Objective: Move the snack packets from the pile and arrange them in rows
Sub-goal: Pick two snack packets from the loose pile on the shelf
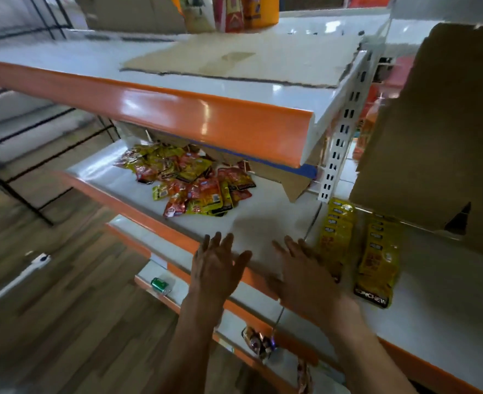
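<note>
On the middle shelf [268, 211] I see the pile of snack packets [190, 180] toward its back left, under the upper shelf [206, 109]. Right of the shelf's upright [338, 143], two rows of packets [357, 245] run from back to front edge, side by side. A cardboard sheet [428, 143] stands behind those rows. My left hand [216, 268] and right hand [303, 274] hover over the front edge, between pile and rows. A can [159, 285] lies on a lower shelf, left of my hands.

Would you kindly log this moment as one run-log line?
left hand: open, empty | right hand: open, empty | red-and-yellow snack packet pile: mid-shelf | two yellow packet rows: right
</note>
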Tool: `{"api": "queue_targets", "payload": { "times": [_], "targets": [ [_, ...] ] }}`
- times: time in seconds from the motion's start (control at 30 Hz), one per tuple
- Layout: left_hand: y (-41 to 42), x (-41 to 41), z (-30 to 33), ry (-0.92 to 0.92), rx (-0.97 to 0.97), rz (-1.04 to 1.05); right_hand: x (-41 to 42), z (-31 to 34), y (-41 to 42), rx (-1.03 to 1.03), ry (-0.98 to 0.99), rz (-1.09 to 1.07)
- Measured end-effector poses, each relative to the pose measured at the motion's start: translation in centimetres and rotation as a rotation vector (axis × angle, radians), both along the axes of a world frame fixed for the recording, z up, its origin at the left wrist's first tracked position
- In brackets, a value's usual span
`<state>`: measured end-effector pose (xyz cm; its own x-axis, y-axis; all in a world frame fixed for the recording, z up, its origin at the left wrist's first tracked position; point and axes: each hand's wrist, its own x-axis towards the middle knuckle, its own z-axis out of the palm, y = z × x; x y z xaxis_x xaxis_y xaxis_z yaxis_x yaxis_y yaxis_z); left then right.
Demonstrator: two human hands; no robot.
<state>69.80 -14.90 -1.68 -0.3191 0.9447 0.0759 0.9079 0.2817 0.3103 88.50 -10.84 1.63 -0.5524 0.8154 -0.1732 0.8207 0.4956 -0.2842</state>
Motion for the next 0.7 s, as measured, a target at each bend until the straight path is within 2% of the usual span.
{"api": "queue_targets", "payload": {
  "times": [0.1, 0.23, 0.33, 0.7],
  "targets": [
    [-1.8, -3.5, 0.3, 0.014, 0.058, 0.023, -3.9, 0.2, -0.8, 0.109, 0.05, 0.03],
    [-3.4, -8.2, 1.4, -0.011, 0.025, 0.073, -9.3, 0.0, -1.0, -0.011, 0.021, 0.041],
    [-4.1, -12.0, 1.7, -0.021, -0.001, 0.113, -13.4, -0.2, -1.5, -0.021, 0.049, 0.026],
    [-3.6, -23.6, 0.9, 0.015, -0.055, 0.052, -24.7, -1.2, -0.3, -0.023, 0.111, -0.139]
  ]
}}
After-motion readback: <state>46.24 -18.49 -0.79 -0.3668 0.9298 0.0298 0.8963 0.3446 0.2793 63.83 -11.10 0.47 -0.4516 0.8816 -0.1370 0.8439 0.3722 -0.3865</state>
